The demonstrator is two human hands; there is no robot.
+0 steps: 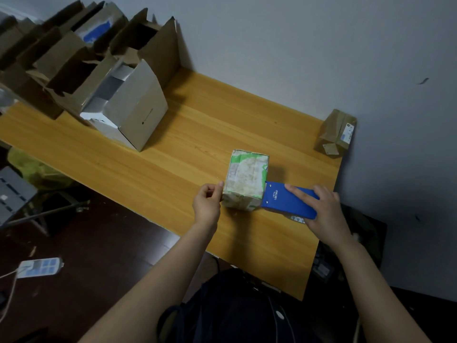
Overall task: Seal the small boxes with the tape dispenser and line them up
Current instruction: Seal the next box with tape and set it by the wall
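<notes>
A right hand [324,214] wraps round a blue tape dispenser [286,203], forefinger laid straight along its top, and holds the tool's front edge against the right side of a small box [246,177] that stands near the front of a wooden table [173,149]. On the other side a left hand [207,203], fingers curled, pinches the box's near left corner between thumb and forefinger to steady it.

The box looks light, and that is the likely hazard. A pull of the dispenser across the top could drag or tip it if the one-corner pinch gives, leaving the tape crooked or creased. Whether any tape has caught on the cardboard cannot be told from this angle. The box also sits not far from the table's near edge, so a hard shove toward the person could send it off.

Both bare forearms reach in from below with wrists low over the wood. The right wrist bends inward behind the tool, and the left knuckles turn toward the box.

Well apart, at the table's far right corner against the wall, a taped brown box [335,132] stands alone, seemingly the start of the line. At the far left are a white carton [133,112] and a crowd of open brown boxes [74,58], flaps up.
</notes>
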